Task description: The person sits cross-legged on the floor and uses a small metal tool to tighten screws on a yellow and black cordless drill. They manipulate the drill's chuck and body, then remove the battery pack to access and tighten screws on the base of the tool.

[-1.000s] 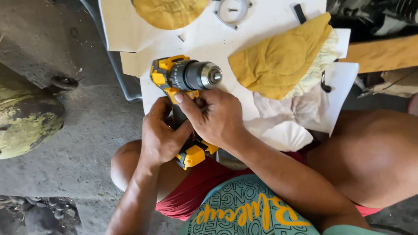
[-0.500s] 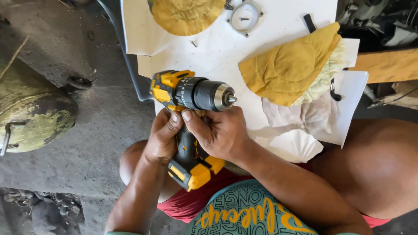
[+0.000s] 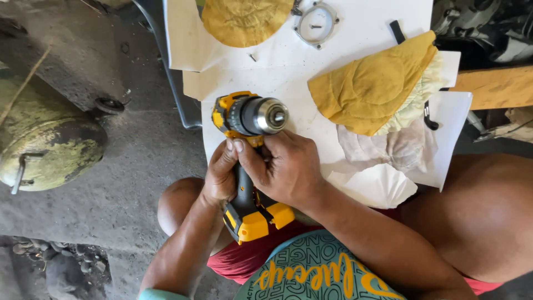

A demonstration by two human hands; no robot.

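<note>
We sit low over a grey concrete floor (image 3: 127, 183), and in front of our knees lies a white worktop (image 3: 366, 22) made of flat sheets. On it we see a round yellow cloth disc (image 3: 244, 19), a round metal ring (image 3: 316, 22), a folded yellow cloth (image 3: 372, 89), a pale crumpled cloth (image 3: 388, 147) and a white paper filter (image 3: 372, 186). At the left on the floor stands an old green metal tank (image 3: 50, 150).

Our left hand (image 3: 219, 178) is wrapped around the grip of the yellow and black cordless drill (image 3: 247, 161), and our right hand (image 3: 286, 166) closes on the same grip from the other side, just under the chuck. The drill stands above our lap at the worktop's near edge, with the chuck pointing up toward the camera.

Compared with half a second ago, the chuck has turned more toward us; both hands keep the same hold.
</note>
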